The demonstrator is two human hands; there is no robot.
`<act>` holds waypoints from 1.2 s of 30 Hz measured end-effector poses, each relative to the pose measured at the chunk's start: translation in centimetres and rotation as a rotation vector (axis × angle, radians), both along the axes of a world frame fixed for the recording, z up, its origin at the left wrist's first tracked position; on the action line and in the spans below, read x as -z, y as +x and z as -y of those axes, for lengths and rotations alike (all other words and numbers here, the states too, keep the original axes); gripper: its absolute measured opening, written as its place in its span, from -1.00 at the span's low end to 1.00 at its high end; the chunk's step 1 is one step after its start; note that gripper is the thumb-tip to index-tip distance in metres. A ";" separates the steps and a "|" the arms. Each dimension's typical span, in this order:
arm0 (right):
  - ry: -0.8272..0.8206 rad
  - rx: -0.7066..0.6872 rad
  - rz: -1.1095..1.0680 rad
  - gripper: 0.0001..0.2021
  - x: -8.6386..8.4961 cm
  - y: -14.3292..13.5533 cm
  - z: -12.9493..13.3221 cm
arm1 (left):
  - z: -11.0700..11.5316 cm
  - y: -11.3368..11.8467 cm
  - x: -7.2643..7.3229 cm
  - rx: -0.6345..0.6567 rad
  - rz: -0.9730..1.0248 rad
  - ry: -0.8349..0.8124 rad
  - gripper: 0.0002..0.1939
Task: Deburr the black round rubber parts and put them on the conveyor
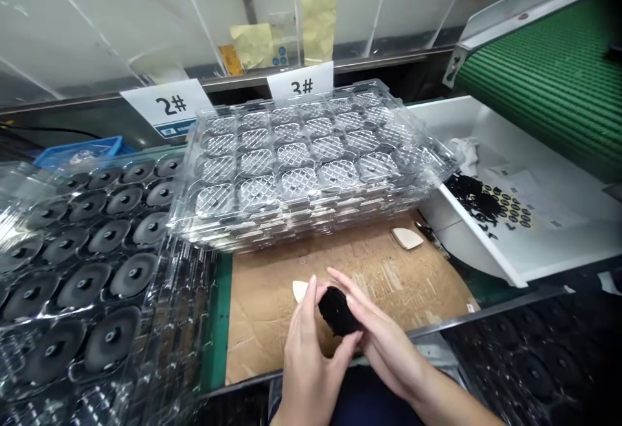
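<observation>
Between my two hands is a small black rounded part (337, 311), dark and matt, held above the cardboard sheet (272, 322). My left hand (313, 351) grips it from the left, fingers up along its side and thumb below. From the right, my right hand (381, 332) closes on the same part with fingers and thumb. The part's underside is hidden by the hands. Just behind the left fingertips lies a white wedge-shaped piece (299, 290), partly covered. Another white wedge (407, 238) lies on the cardboard farther right.
Stacked clear plastic trays (296, 179) stand behind the cardboard. At left, a tray (109, 235) holds several black round parts. On the right are a white bin (500, 264) with black scraps and stickers, and a green conveyor belt (549, 69). A blue basket (114, 146) sits back left.
</observation>
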State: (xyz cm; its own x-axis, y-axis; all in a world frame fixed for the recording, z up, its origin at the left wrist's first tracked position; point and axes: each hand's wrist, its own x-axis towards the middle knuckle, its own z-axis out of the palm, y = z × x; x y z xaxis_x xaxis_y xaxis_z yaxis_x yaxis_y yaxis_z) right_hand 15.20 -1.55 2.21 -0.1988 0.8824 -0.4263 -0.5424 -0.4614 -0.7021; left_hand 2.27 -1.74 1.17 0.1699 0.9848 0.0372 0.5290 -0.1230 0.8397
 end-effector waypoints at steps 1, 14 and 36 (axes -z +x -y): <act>0.073 -0.015 0.163 -0.61 -0.1 0.2 0.0 | 0.2 -0.3 -0.2 -0.008 0.062 -0.054 -0.15; 0.437 -0.500 0.709 -0.94 -5.8 1.0 -1.6 | 0.3 -4.8 -3.0 0.206 0.170 -0.167 0.02; 0.109 -0.626 0.236 -0.85 -3.6 3.1 -2.0 | -1.3 -4.6 -4.2 0.458 0.216 -0.427 0.10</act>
